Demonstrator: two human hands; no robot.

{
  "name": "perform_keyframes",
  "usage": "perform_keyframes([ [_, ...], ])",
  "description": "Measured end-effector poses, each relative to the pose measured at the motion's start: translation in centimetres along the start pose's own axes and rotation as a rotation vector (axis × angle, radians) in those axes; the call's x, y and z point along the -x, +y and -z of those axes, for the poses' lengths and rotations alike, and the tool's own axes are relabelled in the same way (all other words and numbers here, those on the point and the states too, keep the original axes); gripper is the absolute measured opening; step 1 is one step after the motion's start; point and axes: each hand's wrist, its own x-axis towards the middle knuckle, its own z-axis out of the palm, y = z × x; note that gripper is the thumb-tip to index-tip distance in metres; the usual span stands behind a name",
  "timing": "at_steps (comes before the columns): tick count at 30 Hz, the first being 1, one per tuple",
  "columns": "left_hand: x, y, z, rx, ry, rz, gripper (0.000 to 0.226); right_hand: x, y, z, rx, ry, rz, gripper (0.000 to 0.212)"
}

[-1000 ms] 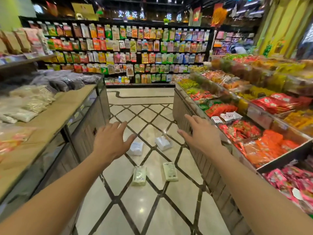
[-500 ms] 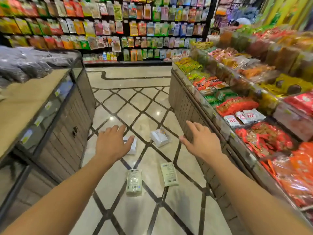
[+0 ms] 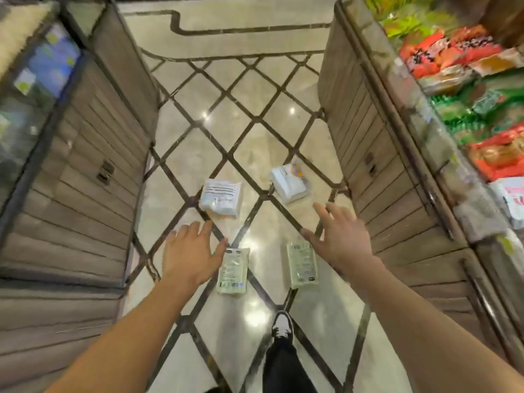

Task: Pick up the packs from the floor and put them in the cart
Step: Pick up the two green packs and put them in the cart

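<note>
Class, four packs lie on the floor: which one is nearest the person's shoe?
The pale green pack on the left, beside the left hand; its lower end lies closest to the shoe.

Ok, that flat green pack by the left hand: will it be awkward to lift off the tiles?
Probably a little. The green pack lies flat on glossy floor tiles, so it may slide before fingers get under an edge. It looks like a thin, soft pouch, so likely light and floppy. The left hand is open above it.

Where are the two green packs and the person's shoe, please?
Left green pack (image 3: pixel 233 272): head view, middle of its face.
Right green pack (image 3: pixel 301 265): head view, middle of its face.
Shoe (image 3: pixel 281 326): head view, its top.
</note>
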Motion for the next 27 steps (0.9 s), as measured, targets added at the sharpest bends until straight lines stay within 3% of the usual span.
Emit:
perform_keyframes([
  [5,-7.6,1.3,-13.7,-0.019,-0.199,0.046,0.069,-7.6,1.8,-14.0,-0.066,-0.152,-0.047,0.083],
  [10,-15.0,2.1,-31.2,-0.021,-0.293,0.018,0.066,-13.4,3.0,-31.2,-0.064,-0.286,-0.111,0.076],
  [18,-24.2,-3.1,-57.2,-0.158,-0.326,0.040,0.069,-21.4,7.3,-55.2,-0.022,-0.375,-0.259,0.076],
  [22,-27.0,-4.1,-65.6,0.083,-0.303,0.146,0.078,-24.0,10.3,-63.6,-0.096,-0.296,-0.398,0.081],
  [27,-28.1,-3.4,-69.7,0.437,-0.209,0.258,0.084,-25.4,12.4,-68.4,-0.295,-0.171,-0.498,0.099],
])
